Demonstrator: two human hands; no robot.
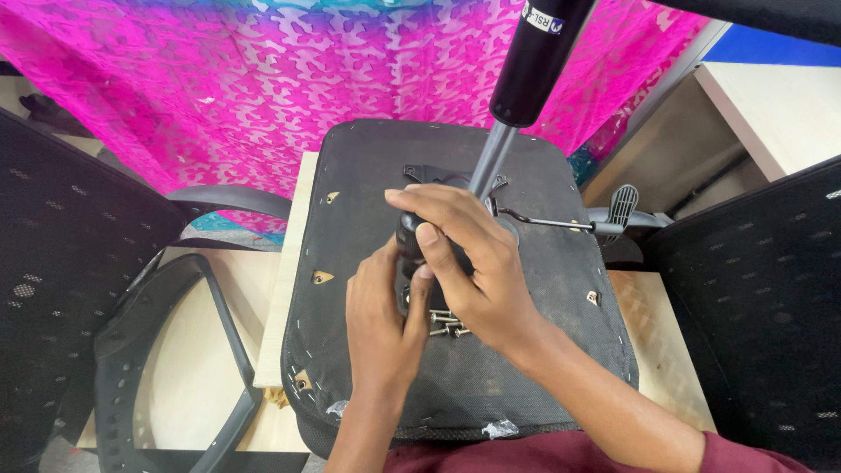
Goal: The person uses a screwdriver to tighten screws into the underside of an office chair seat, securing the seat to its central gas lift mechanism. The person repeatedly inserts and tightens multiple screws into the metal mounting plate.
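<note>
An upturned chair seat [455,385] lies on the tabletop [666,342], underside up, and the work goes on at its middle. The gas cylinder [534,61] with its thinner rod [491,162] already stands in the mechanism plate [420,173], and the height lever [552,221] sticks out to the right with its paddle past the seat edge, so the centre mechanism looks placed.

Both hands meet over a black part [408,241] on that plate. The right hand [473,263] is curled over it from above, fingers closed around its top. The left hand [381,320] comes up from below and grips the same part, thumb and fingers pressed to its side. What the part is cannot be told, as the hands hide most of it.

Several screws [445,324] lie loose on the seat just under the right hand, so fastening seems unfinished. Small holes with wood showing [321,277] along the left edge of the seat are unfilled, and an armrest [158,350] lies apart on the tabletop to the left, not attached. Judging by this, the job is somewhere in its middle.
</note>
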